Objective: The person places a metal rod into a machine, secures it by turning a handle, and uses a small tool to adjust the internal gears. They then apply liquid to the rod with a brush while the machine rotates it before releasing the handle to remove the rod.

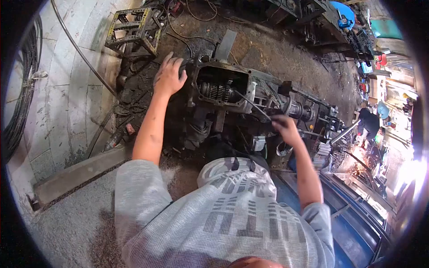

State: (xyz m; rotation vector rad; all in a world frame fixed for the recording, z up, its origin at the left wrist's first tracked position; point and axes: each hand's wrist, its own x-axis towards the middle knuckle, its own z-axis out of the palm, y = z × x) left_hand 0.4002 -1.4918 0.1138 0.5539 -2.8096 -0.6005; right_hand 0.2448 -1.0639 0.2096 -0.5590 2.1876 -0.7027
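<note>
An open metal gearbox housing point(250, 70) lies in front of me, with toothed gears point(217, 91) showing inside its rectangular opening. My right hand point(284, 128) is closed around the near end of a thin metal rod point(254, 105). The rod slants up and left, and its far end reaches the right part of the opening beside the gears. My left hand point(170, 75) has its fingers spread and holds nothing; it is just left of the housing's left edge. Whether it touches the housing, I cannot tell.
A yellow and black metal stand point(134, 33) is at the upper left, near a hose point(82, 56) along the wall. Shafts point(300, 110) extend right from the housing. Blue metal panels point(346, 223) lie lower right. Sparks fly near a crouching person point(370, 121) at far right.
</note>
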